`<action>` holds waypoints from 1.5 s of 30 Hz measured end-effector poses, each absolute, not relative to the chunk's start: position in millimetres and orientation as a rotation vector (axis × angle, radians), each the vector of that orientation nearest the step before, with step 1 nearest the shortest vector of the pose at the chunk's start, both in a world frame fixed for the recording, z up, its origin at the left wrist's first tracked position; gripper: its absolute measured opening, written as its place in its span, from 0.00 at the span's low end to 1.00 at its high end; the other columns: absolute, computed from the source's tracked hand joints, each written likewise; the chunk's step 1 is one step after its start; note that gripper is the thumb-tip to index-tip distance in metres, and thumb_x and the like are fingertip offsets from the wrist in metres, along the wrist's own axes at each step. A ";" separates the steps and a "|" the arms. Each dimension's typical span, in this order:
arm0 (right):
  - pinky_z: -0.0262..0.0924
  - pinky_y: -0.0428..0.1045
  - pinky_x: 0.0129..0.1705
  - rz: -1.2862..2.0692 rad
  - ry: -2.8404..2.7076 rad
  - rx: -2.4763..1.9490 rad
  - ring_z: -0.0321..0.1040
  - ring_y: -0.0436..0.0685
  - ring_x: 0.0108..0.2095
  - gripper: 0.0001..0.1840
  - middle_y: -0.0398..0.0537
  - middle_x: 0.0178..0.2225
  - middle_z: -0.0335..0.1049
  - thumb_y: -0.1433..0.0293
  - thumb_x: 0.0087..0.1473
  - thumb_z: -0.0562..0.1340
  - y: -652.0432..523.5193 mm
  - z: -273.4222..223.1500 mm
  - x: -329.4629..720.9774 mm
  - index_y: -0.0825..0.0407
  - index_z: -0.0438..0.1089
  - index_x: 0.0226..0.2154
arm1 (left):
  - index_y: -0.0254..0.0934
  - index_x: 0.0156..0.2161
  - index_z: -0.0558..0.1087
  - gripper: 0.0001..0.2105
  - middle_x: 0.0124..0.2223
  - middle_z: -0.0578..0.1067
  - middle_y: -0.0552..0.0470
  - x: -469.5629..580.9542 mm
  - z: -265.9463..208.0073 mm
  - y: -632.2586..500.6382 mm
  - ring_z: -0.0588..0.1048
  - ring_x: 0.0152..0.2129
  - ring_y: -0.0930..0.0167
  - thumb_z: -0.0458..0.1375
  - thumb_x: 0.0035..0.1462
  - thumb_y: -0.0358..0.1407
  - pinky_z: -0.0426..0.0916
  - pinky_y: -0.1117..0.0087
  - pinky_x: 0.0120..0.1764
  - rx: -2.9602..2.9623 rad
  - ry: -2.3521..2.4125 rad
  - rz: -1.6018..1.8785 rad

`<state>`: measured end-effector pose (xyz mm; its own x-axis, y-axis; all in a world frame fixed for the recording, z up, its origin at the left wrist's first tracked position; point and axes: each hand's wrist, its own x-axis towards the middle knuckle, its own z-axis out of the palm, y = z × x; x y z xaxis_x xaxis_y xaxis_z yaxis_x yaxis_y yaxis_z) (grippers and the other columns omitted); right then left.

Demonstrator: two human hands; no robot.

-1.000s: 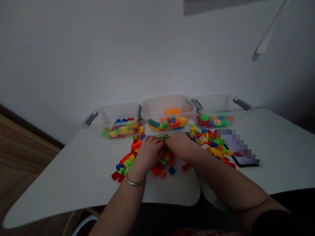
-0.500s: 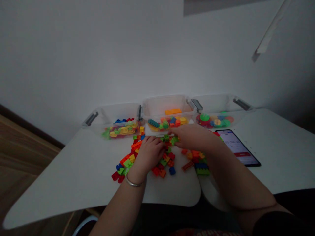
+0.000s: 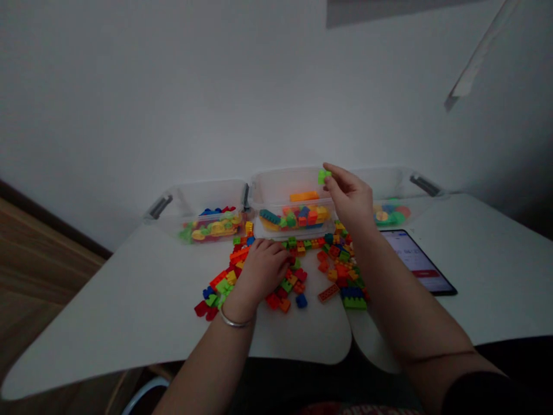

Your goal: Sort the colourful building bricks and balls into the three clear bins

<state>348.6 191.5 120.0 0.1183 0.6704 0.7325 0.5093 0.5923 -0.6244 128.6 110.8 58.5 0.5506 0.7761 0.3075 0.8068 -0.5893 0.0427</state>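
My right hand [image 3: 349, 199] is raised over the right side of the middle clear plastic box [image 3: 280, 187], pinching a light green toy building brick [image 3: 323, 176] between thumb and fingertips. My left hand [image 3: 266, 264] lies palm down on the heap of mixed building bricks [image 3: 235, 271], its fingers loosely bent over them. A dark red brick [image 3: 292, 260] shows beside its fingertips; whatever is under the palm is hidden. Inside the middle box are orange, yellow, green, teal and red pieces.
The left clear box [image 3: 207, 193] holds blue, red and yellow pieces. Round colourful pieces lie in the right clear box [image 3: 389, 178], partly behind my right arm. A second brick pile [image 3: 341, 274] spreads near that forearm. A phone [image 3: 421, 265] lies on the white table [image 3: 488, 276].
My right hand has risen from the bricks at the front of the middle box, lifting a light green brick to the box's right rim. My left hand stays almost still.
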 end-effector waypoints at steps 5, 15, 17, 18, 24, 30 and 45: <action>0.65 0.54 0.49 0.029 -1.713 -1.192 0.74 0.57 0.43 0.19 0.49 0.46 0.78 0.61 0.61 0.55 196.2 111.5 337.0 0.48 0.75 0.50 | 0.40 0.41 0.77 0.07 0.42 0.79 0.50 128.1 58.3 112.3 0.73 0.42 0.62 0.57 0.60 0.34 0.62 0.55 0.49 -2.671 -1.370 -0.439; 0.58 0.58 0.47 -0.313 -2.220 -1.708 0.72 0.64 0.43 0.31 0.58 0.40 0.79 0.60 0.67 0.43 184.1 133.1 329.7 0.55 0.79 0.41 | 0.39 0.41 0.77 0.07 0.42 0.79 0.49 128.1 57.2 113.1 0.73 0.42 0.62 0.57 0.60 0.35 0.63 0.55 0.49 -2.673 -1.374 -0.428; 0.57 0.58 0.48 -0.300 -2.266 -1.705 0.71 0.64 0.44 0.30 0.58 0.42 0.78 0.59 0.67 0.44 182.4 135.6 330.1 0.55 0.78 0.43 | 0.40 0.42 0.77 0.07 0.42 0.79 0.49 128.2 57.8 112.8 0.73 0.42 0.62 0.57 0.60 0.35 0.63 0.55 0.49 -2.679 -1.372 -0.429; 0.57 0.57 0.49 -0.291 -2.284 -1.699 0.71 0.64 0.45 0.30 0.58 0.43 0.78 0.59 0.66 0.44 182.0 136.3 330.5 0.54 0.78 0.43 | 0.40 0.42 0.77 0.08 0.42 0.79 0.49 128.3 58.0 112.7 0.73 0.42 0.62 0.57 0.60 0.35 0.63 0.55 0.49 -2.680 -1.370 -0.430; 0.56 0.58 0.49 -0.296 -2.286 -1.690 0.70 0.65 0.47 0.30 0.58 0.44 0.77 0.56 0.66 0.44 183.4 135.3 332.5 0.54 0.77 0.42 | 0.40 0.42 0.77 0.07 0.42 0.79 0.49 128.5 57.6 113.3 0.73 0.41 0.62 0.58 0.59 0.34 0.64 0.55 0.48 -2.683 -1.372 -0.438; 0.57 0.57 0.48 -0.285 -2.261 -1.658 0.71 0.66 0.45 0.29 0.57 0.42 0.78 0.56 0.65 0.46 184.4 132.8 333.7 0.54 0.78 0.40 | 0.41 0.40 0.78 0.06 0.42 0.79 0.50 129.6 54.0 115.9 0.74 0.42 0.62 0.59 0.58 0.33 0.64 0.55 0.48 -2.692 -1.407 -0.484; 0.59 0.48 0.40 0.158 -2.403 -1.185 0.71 0.55 0.38 0.15 0.48 0.38 0.78 0.63 0.61 0.56 136.4 166.2 333.2 0.50 0.77 0.40 | 0.40 0.39 0.77 0.07 0.41 0.79 0.49 132.5 56.0 111.3 0.73 0.40 0.63 0.56 0.58 0.32 0.64 0.57 0.47 -2.681 -1.526 -0.548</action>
